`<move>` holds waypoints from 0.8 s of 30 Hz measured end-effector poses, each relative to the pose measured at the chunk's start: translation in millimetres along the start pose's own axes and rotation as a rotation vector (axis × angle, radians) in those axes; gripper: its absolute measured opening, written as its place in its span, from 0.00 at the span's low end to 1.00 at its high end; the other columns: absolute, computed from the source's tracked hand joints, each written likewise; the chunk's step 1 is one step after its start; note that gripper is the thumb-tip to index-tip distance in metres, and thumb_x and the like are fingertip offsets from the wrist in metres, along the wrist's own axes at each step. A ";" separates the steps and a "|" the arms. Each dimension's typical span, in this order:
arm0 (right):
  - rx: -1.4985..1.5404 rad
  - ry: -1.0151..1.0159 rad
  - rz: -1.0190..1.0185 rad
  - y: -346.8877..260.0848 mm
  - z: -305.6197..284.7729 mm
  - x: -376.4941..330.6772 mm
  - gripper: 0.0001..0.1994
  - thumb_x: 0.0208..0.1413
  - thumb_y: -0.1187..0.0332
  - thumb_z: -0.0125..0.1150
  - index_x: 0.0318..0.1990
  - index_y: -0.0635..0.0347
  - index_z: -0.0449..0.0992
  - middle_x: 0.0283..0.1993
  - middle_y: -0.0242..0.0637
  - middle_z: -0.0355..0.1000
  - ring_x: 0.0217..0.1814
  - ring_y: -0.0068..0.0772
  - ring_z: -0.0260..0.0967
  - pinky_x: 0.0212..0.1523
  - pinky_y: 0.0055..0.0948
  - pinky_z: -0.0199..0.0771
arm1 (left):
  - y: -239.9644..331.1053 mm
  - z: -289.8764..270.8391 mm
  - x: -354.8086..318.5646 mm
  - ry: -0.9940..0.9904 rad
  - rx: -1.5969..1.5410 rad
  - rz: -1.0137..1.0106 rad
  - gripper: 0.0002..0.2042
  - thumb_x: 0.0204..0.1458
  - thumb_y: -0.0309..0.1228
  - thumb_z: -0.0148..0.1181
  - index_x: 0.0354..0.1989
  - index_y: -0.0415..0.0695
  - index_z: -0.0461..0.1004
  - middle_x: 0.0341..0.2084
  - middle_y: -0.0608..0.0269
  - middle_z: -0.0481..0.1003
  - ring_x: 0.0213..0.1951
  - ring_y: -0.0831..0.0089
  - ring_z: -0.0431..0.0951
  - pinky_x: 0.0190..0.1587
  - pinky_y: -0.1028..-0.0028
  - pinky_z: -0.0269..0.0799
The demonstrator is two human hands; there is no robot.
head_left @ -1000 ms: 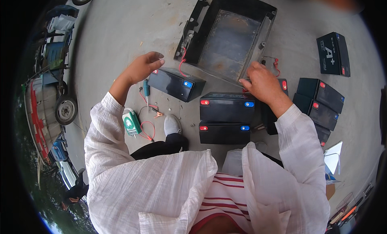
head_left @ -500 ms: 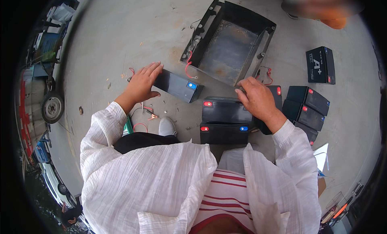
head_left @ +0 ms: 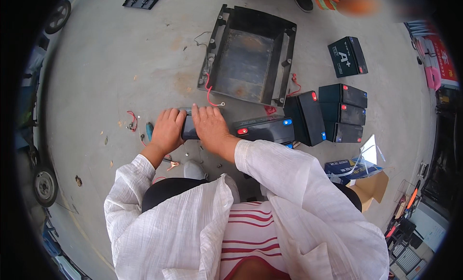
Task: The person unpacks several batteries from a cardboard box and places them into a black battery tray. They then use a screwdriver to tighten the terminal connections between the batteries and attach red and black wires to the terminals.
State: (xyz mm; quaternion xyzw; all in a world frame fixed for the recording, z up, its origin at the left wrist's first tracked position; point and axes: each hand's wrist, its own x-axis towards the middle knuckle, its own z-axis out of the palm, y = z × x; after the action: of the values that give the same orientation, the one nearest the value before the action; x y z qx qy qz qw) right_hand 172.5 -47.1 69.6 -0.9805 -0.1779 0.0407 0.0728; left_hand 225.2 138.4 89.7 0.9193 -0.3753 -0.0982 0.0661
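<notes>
A black battery is on the concrete floor in front of me, mostly covered by my hands. My left hand grips its left side, fingers pointing away from me. Across its right side lies my right hand, thumb near the left fingers. Just beyond stands a black open battery case, a red cable with a ring end hanging over its near left corner. Right of my right hand sits another black battery with red and blue terminals. A tilted battery stands beside that one.
Several batteries are grouped at the right, with a separate one farther off. An opened carton is at the near right. A teal-handled tool and a copper-coloured clip lie left. Another person's shoe shows at the top.
My right hand has left the batteries on the right and joined my left hand on the left battery. The whole view has shifted, with the case now farther left in it.
</notes>
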 end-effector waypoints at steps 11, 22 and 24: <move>0.017 -0.088 -0.087 -1.5 -5.6 7.2 0.31 0.41 0.68 0.72 0.56 0.63 0.68 0.48 0.42 0.71 0.51 0.40 0.72 0.51 0.35 0.70 | -7.7 4.0 -9.5 -0.002 0.053 0.043 0.32 0.38 0.24 0.65 0.57 0.41 0.67 0.42 0.55 0.70 0.49 0.56 0.73 0.53 0.63 0.68; 0.282 -0.189 -0.279 -13.1 -105.3 -14.8 0.30 0.37 0.67 0.73 0.48 0.70 0.67 0.44 0.52 0.73 0.43 0.53 0.77 0.42 0.45 0.78 | 39.3 -124.5 -51.4 -0.213 0.009 -0.031 0.39 0.30 0.35 0.78 0.56 0.44 0.68 0.44 0.55 0.74 0.50 0.55 0.76 0.55 0.62 0.72; 0.302 -0.189 -0.279 -5.5 -145.8 -23.0 0.30 0.37 0.67 0.73 0.48 0.71 0.67 0.44 0.54 0.73 0.42 0.54 0.78 0.40 0.46 0.79 | 53.5 -167.9 -43.6 -0.238 0.014 0.010 0.40 0.28 0.36 0.80 0.56 0.44 0.68 0.44 0.56 0.74 0.50 0.56 0.77 0.55 0.62 0.72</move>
State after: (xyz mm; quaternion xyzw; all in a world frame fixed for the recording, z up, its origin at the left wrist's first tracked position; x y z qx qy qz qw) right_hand 164.5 -69.0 215.5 -0.9163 -0.3095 0.1479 0.2066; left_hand 197.2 139.1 269.0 0.8997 -0.3860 -0.2035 0.0151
